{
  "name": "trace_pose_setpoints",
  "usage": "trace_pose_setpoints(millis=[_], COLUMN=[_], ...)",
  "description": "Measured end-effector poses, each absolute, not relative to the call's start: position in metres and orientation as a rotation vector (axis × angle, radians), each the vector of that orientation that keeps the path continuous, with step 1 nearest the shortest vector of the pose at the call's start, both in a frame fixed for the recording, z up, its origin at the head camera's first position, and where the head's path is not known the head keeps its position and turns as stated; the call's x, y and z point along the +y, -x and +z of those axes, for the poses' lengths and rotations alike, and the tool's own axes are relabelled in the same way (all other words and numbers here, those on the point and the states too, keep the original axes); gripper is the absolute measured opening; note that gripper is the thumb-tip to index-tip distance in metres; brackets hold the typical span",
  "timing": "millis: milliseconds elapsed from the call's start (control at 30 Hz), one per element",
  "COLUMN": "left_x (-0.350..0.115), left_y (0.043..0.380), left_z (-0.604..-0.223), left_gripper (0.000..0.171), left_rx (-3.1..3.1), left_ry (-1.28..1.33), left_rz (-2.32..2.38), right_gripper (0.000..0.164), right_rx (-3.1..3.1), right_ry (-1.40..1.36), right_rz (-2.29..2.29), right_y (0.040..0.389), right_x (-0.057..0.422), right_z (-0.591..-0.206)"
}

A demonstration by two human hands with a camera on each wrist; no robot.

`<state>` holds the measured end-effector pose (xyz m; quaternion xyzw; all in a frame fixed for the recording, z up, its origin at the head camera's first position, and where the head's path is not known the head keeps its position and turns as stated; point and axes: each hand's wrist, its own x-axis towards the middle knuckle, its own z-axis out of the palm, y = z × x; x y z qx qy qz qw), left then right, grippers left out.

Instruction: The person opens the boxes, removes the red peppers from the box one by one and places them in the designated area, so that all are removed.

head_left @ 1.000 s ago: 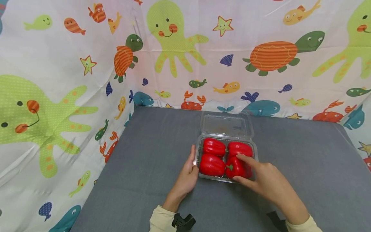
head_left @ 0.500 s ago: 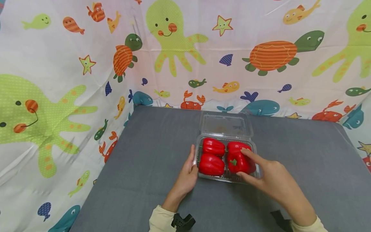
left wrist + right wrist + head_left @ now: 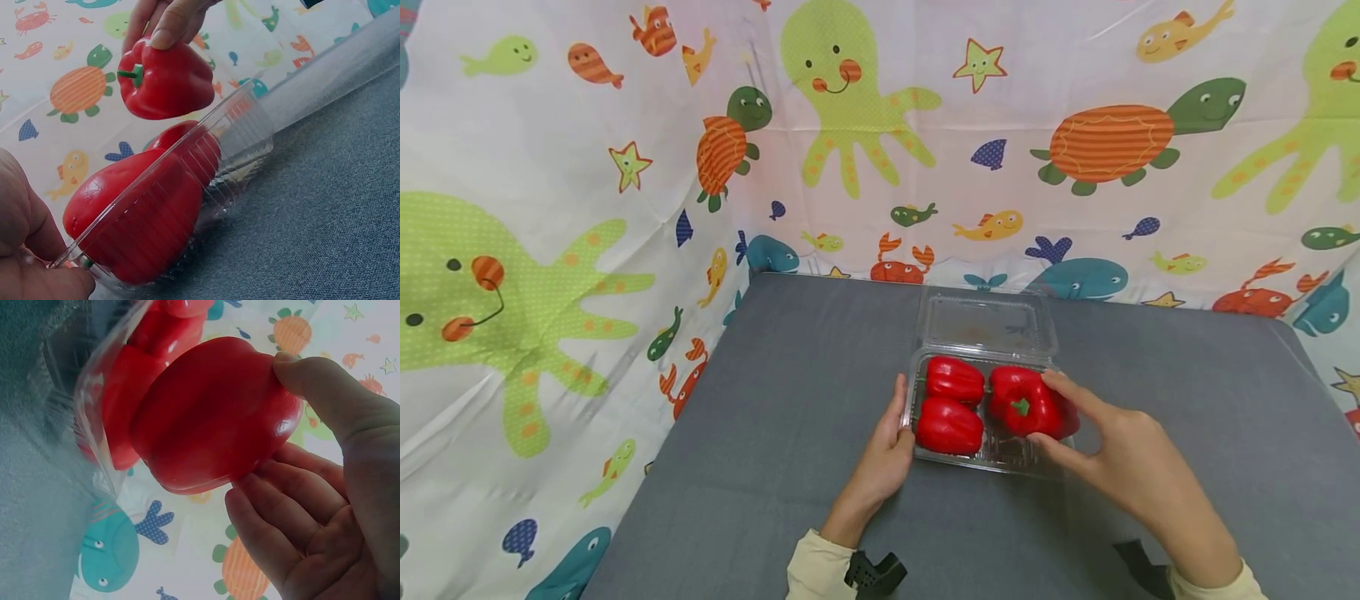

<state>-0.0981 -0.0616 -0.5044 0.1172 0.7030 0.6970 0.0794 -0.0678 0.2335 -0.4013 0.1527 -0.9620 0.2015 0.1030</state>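
In the head view, my right hand (image 3: 1131, 462) grips a red bell pepper (image 3: 1036, 407) between thumb and fingers, its green stem turned left. The left wrist view shows this bell pepper (image 3: 167, 82) raised above the rim of a clear plastic container (image 3: 257, 119). My left hand (image 3: 880, 458) holds the container's left side, with thumb and finger pinching its rim in the left wrist view. Two red bell peppers lie in the left half, a rear one (image 3: 953, 380) and a front one (image 3: 949, 426). The held pepper mostly hides another at the back right.
The container's clear lid (image 3: 985, 323) lies folded back toward the far edge of the grey table (image 3: 797, 375). A curtain (image 3: 940, 183) printed with sea animals hangs behind the table and along its left side.
My right hand has lifted the front right bell pepper out of its place and moved it right and up in the head view. The left hand and the container stay put.
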Motion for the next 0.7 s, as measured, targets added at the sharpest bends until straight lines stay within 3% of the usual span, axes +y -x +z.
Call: trace_pose_setpoints(millis=[700], left_x=[-0.06], left_y=[0.097], left_z=[-0.502], left_gripper=[0.075], left_rx=[2.123], left_ry=[-0.332], left_rz=[2.072], right_gripper=[0.092], right_rx=[-2.704], right_ry=[-0.307], right_rz=[0.552], right_y=[0.085], right_x=[0.262], right_z=[-0.403])
